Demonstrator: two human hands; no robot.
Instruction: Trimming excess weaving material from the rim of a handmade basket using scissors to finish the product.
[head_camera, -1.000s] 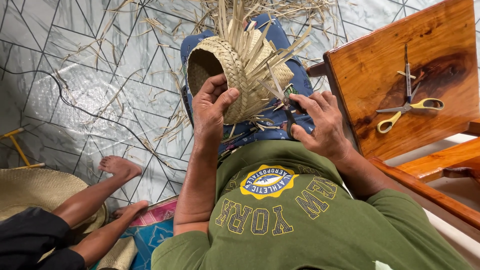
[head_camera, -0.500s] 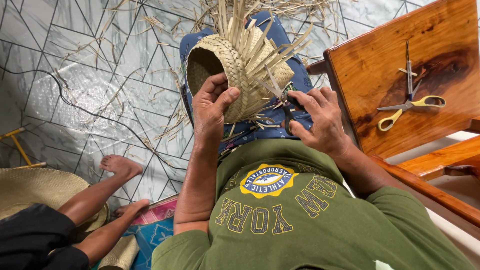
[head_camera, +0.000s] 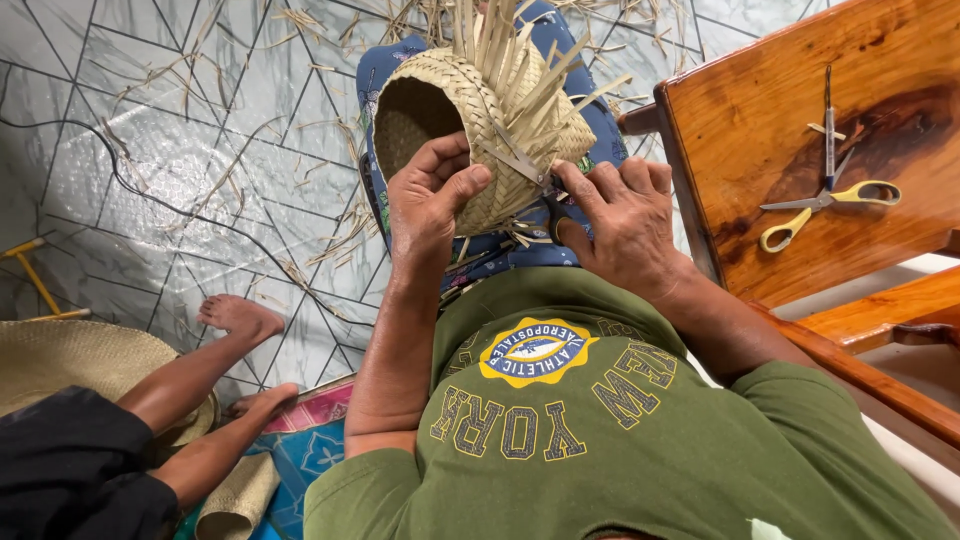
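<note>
Nearby, scissors (head_camera: 828, 195) on wooden table (head_camera: 760, 130), left hand (head_camera: 430, 200) gripping woven basket (head_camera: 470, 110)

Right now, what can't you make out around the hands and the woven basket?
Head view only:
- Dark tool under the right hand: fingers cover it, kind unclear.
- Woven basket inside: in shadow; its far side is hidden by its own wall.
- Loose strips: tips cut off by top edge.
- Left hand palm: turned away.

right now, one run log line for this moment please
left hand grips rim of round woven straw basket | right hand works loose strips with dark tool | yellow-handled scissors on wooden stool
</note>
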